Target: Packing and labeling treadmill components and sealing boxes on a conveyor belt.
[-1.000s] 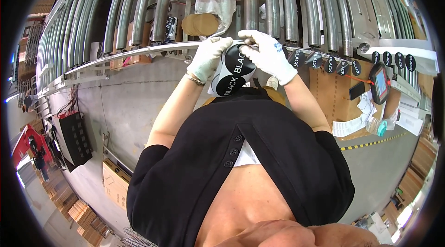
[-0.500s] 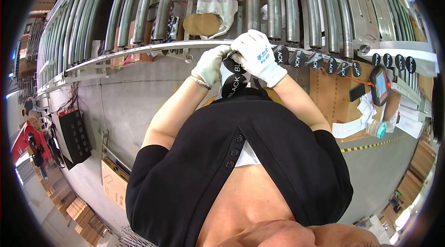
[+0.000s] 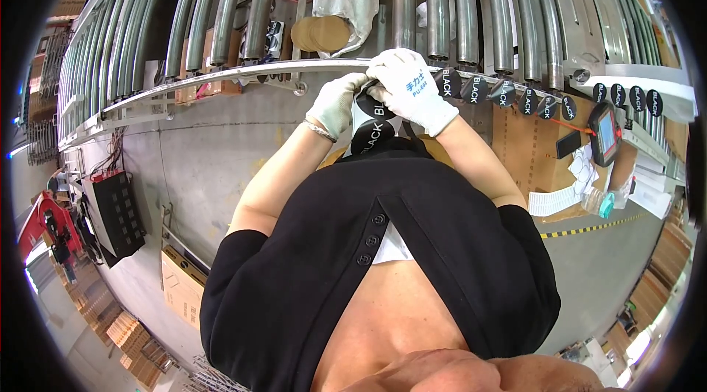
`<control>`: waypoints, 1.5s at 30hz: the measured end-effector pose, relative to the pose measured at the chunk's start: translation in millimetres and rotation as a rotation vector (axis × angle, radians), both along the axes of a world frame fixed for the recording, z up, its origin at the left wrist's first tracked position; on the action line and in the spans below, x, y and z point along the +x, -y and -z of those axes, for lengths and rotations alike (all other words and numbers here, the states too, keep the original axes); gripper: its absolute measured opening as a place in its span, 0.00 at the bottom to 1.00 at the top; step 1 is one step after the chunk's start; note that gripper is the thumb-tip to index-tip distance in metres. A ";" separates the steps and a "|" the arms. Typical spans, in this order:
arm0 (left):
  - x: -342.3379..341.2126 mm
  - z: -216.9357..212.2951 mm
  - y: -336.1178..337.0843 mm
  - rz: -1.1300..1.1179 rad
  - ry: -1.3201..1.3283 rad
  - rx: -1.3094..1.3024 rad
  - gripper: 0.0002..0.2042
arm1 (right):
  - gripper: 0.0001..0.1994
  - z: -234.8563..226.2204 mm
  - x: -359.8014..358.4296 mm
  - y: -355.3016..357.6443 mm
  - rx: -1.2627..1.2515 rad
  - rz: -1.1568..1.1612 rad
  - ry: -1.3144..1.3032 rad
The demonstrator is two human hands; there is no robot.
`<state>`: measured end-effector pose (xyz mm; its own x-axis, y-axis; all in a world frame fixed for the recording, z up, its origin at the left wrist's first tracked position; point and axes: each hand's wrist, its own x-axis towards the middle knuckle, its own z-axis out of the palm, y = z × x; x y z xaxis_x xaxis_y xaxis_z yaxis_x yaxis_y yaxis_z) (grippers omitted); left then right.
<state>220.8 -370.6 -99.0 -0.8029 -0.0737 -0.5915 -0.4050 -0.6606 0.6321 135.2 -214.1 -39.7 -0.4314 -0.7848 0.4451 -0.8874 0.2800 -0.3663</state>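
A strip of round black labels (image 3: 374, 127) with white lettering sits at the upper centre of the frame, just below the rail of a conveyor, and hangs down against the person's black top. The left hand (image 3: 336, 103), in a white glove, has its fingers clamped on the upper end of the strip from the left side; the right hand (image 3: 411, 90), gloved alike, closes its fingers over the same end from above and the right, so the two hands touch each other there. Just beside the right hand, more round black stickers (image 3: 515, 95) run in a row along the metal rail (image 3: 221, 75) toward the upper right. Above the rail, steel rollers (image 3: 434, 2) fan across the top of the frame. Between them, near the hands, a clear plastic bag (image 3: 346, 13) holds a stack of brown round discs (image 3: 320, 33). At the right, a handheld scanner with a red body (image 3: 605, 134) lies on brown cardboard (image 3: 530, 149), with white paper slips (image 3: 556, 200) just beside it. At the far left stands a black box (image 3: 118, 212) on the grey floor.
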 end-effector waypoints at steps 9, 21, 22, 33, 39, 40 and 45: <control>2.4 -5.1 -0.2 0.011 0.022 -0.112 0.07 | 0.10 1.5 -2.1 4.4 -0.008 -0.048 -0.029; 8.4 -11.3 21.4 0.033 0.057 0.499 0.16 | 0.09 3.2 14.3 -7.2 -0.315 0.059 0.002; 15.0 -8.2 29.5 -0.012 0.014 0.477 0.16 | 0.08 2.2 18.4 -11.5 -0.364 0.119 0.132; 34.8 25.9 81.2 -0.486 0.177 0.165 0.12 | 0.10 116.0 22.7 -33.6 -1.067 1.126 1.963; 33.7 17.5 68.5 -0.468 0.184 0.127 0.11 | 0.12 152.1 -0.5 -8.1 -1.100 1.193 1.931; 32.4 11.0 65.7 -0.453 0.177 0.158 0.11 | 0.13 149.0 -3.5 -7.1 -1.066 1.166 2.003; 26.6 -10.4 55.8 -0.404 0.162 0.170 0.11 | 0.38 151.7 9.1 -12.9 -0.804 1.294 2.230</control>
<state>247.4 -426.4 -88.6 -0.6263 -0.2526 -0.7375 -0.1787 -0.8743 0.4513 144.3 -201.2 -191.5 -0.2466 -0.0310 -0.9686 0.8705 -0.4463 -0.2074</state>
